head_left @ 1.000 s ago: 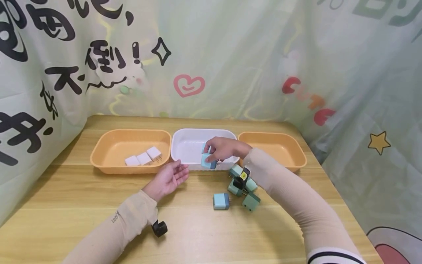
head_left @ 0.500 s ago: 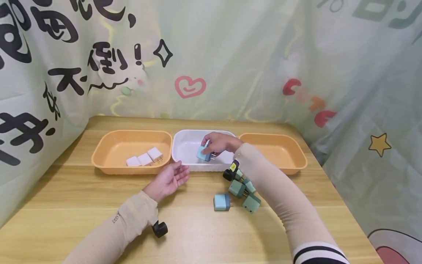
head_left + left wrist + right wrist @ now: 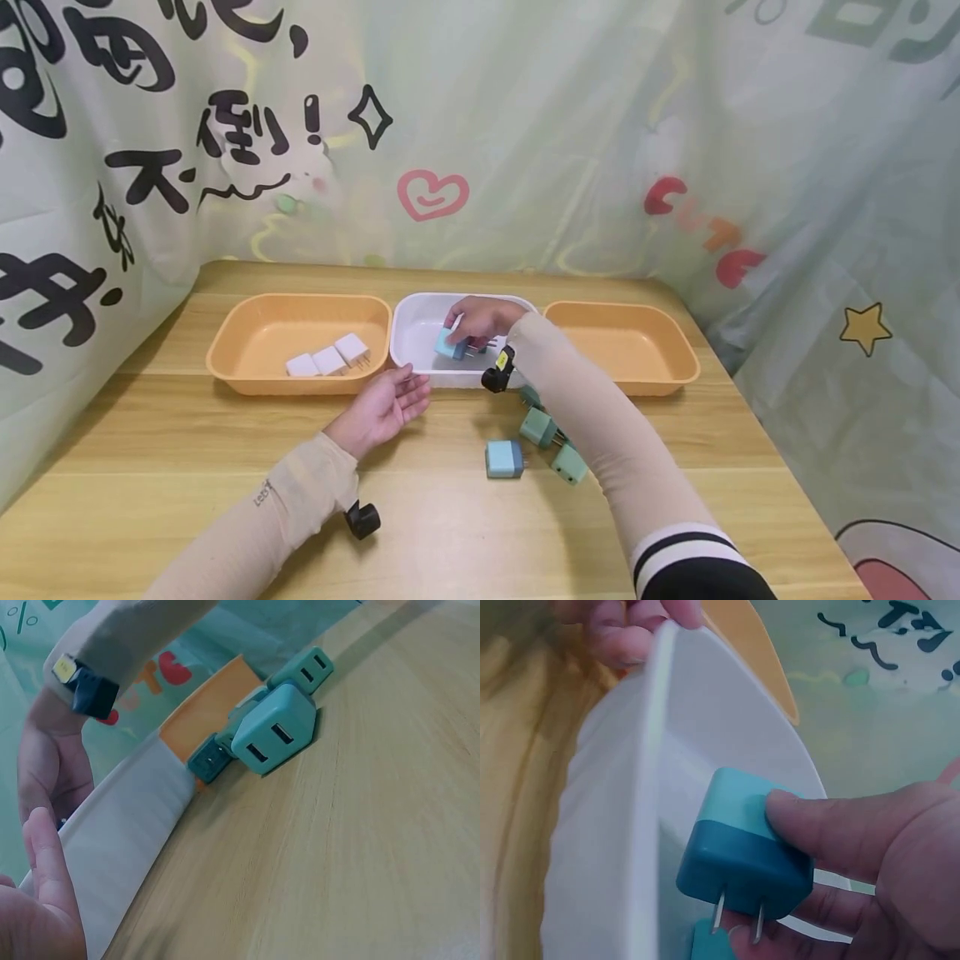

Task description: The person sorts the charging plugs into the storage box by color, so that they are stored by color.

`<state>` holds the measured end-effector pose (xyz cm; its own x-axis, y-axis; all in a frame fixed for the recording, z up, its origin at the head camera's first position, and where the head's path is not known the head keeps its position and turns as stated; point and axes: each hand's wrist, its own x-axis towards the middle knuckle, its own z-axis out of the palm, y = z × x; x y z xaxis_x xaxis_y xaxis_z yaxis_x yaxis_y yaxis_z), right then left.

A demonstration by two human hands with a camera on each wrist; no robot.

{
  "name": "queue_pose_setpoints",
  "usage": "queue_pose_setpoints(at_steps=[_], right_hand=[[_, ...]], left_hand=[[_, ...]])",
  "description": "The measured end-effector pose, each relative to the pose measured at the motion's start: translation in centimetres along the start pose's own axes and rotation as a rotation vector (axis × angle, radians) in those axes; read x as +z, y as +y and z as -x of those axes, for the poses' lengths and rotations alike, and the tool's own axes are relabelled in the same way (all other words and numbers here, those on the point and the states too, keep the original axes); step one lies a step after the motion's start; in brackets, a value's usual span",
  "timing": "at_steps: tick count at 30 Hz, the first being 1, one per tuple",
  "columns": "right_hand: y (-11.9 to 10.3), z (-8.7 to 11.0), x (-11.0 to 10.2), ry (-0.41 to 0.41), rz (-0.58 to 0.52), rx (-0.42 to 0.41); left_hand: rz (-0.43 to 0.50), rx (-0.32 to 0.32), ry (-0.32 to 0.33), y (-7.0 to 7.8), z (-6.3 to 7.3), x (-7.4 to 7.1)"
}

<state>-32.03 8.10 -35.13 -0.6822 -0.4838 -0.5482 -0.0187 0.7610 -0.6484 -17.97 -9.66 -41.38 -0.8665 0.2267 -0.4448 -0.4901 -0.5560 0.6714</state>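
Observation:
My right hand [image 3: 483, 321] reaches into the white tray [image 3: 641, 787] and pinches a two-tone blue charger plug [image 3: 742, 840] between thumb and fingers. Two metal prongs point down from it in the right wrist view. Under it, a teal piece [image 3: 711, 942] shows partly; whether it is held or lies in the tray I cannot tell. My left hand [image 3: 381, 408] is at the white tray's near left corner, palm up with relaxed fingers, fingertips touching the rim. Another blue charger plug [image 3: 503, 459] lies on the table beside several green charger plugs [image 3: 538, 427], partly hidden by my right arm.
An orange tray [image 3: 225, 367] on the left holds white charger plugs [image 3: 328, 361]. On the right stands a second orange tray [image 3: 675, 375]. All three trays sit in a row on the wooden table [image 3: 442, 533], with a printed cloth [image 3: 570, 125] hanging behind.
My right hand has moved left and deeper over the white tray, carrying the blue charger plug. My left hand stays where it was.

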Motion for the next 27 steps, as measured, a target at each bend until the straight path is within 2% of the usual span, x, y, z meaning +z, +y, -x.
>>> queue_pose_setpoints(at_steps=[8,16,21,27], right_hand=[[-0.5,-1.9,0.0,-0.012,-0.038,0.045],[-1.1,-3.1,0.6,0.033,-0.037,0.035],[-1.5,-3.6,1.1,0.068,0.005,0.012],[-1.8,-3.9,1.3,0.105,0.164,-0.006]], left_hand=[[-0.002,-0.005,-0.005,0.1,0.0,-0.1],[-0.005,-0.004,-0.007,0.1,0.0,-0.1],[-0.011,0.000,-0.002,0.1,0.0,-0.1],[-0.010,0.001,0.011,0.0,0.0,-0.1]])
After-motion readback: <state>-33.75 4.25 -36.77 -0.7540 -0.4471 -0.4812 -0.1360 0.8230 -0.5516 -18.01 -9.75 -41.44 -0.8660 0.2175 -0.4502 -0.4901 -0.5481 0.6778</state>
